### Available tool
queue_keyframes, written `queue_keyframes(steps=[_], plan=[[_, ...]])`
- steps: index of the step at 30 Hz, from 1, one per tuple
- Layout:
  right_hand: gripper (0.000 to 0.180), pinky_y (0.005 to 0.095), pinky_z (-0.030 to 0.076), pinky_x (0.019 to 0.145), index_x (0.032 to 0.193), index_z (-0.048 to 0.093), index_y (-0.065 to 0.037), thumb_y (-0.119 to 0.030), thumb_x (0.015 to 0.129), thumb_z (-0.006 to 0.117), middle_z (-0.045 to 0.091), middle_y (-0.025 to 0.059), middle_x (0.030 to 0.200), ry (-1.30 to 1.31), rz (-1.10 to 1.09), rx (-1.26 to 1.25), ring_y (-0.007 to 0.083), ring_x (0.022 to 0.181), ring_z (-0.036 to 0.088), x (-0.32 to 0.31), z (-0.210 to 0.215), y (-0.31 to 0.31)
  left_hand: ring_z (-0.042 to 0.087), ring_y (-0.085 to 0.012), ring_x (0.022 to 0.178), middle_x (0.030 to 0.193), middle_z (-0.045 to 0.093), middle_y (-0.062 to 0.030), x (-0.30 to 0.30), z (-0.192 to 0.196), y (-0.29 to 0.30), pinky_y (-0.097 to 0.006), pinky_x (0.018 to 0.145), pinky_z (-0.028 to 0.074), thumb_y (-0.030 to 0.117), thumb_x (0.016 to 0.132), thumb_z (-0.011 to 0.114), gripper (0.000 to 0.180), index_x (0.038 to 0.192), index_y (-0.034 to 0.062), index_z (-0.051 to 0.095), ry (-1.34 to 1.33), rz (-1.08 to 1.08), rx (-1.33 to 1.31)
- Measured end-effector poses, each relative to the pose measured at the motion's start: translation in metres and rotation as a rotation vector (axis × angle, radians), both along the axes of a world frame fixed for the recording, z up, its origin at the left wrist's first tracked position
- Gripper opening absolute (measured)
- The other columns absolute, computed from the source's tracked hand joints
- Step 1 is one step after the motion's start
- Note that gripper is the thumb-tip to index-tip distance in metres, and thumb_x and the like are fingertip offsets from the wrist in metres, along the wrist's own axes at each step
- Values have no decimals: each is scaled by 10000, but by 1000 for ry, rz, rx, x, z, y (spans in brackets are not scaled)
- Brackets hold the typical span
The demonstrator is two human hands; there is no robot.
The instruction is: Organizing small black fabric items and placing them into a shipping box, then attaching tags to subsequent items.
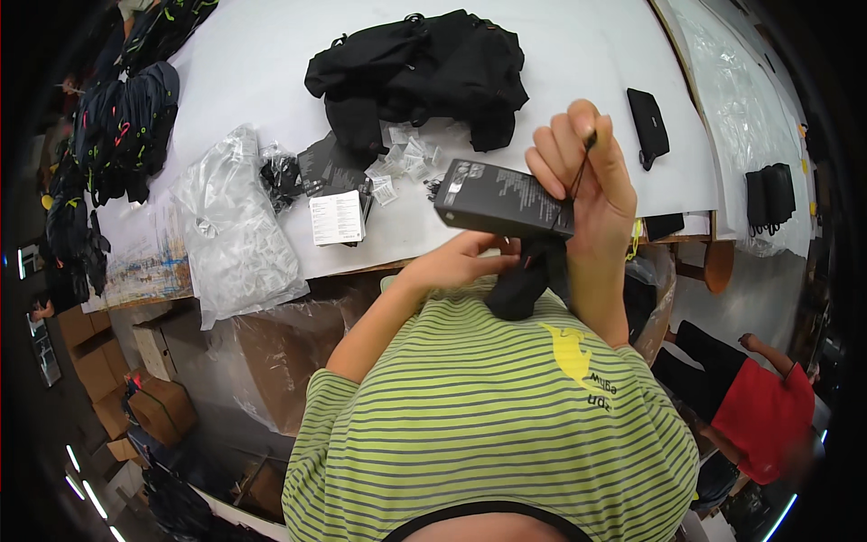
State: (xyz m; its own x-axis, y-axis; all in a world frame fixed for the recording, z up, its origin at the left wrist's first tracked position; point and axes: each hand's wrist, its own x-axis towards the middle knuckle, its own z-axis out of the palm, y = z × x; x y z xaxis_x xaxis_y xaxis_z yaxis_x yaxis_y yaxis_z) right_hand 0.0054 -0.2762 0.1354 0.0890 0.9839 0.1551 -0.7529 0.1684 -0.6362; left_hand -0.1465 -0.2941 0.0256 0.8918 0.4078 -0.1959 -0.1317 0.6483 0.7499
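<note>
My right hand (591, 176) is raised over the table's near edge, thumb and fingertips pinched on a thin black cord (583, 163). A dark grey printed hang tag (506, 196) lies beside its fingers, tilted. Just below the tag, my left hand (462, 262) has its fingers curled against a black fabric piece (519, 287) close to my shirt; the tag and fabric partly hide those fingertips. On the table ahead rests a bulky black backpack (420, 72). Nearer lie dark tags (330, 167), a white printed card stack (338, 219) and small clear packets (408, 155).
A large clear plastic bag (239, 226) of small packets lies at the left edge of the white table (253, 54). A black pouch (647, 126) sits at the right. Dark bags (126, 126) are piled far left. A person in red (763, 415) is at the lower right.
</note>
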Motion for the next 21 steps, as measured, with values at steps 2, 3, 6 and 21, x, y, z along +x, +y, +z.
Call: queue_keyframes(steps=[2, 3, 6, 21], plan=[[226, 208, 284, 482, 901, 529, -17, -237, 939, 503, 265, -59, 539, 15, 44, 60, 50, 486, 250, 6, 0, 3, 469, -120, 909, 965, 509, -29, -7, 2, 10, -263, 840, 387, 52, 811, 644, 351, 1125, 32, 489, 146, 111, 527], [222, 206, 291, 487, 889, 535, -23, -237, 940, 503, 275, -61, 532, -30, 35, 97, 48, 487, 259, 9, 0, 4, 454, -143, 923, 965, 524, -28, -9, 12, 14, -283, 861, 375, 74, 759, 698, 317, 1033, 41, 544, 187, 206, 502], [220, 205, 304, 496, 875, 543, -34, -242, 939, 508, 295, -62, 524, -94, 32, 148, 43, 489, 273, 20, -2, 4, 440, -165, 928, 962, 528, -16, -25, 26, 37, -297, 872, 360, 92, 745, 716, 260, 963, 58, 578, 291, 62, 878], [221, 204, 317, 509, 852, 539, -31, -239, 926, 537, 359, -49, 572, -61, -70, -12, 34, 504, 279, 55, -25, -7, 519, -159, 762, 808, 578, -65, -23, 2, 20, -259, 742, 396, 65, 730, 698, 181, 846, -32, 598, 458, 360, 787]])
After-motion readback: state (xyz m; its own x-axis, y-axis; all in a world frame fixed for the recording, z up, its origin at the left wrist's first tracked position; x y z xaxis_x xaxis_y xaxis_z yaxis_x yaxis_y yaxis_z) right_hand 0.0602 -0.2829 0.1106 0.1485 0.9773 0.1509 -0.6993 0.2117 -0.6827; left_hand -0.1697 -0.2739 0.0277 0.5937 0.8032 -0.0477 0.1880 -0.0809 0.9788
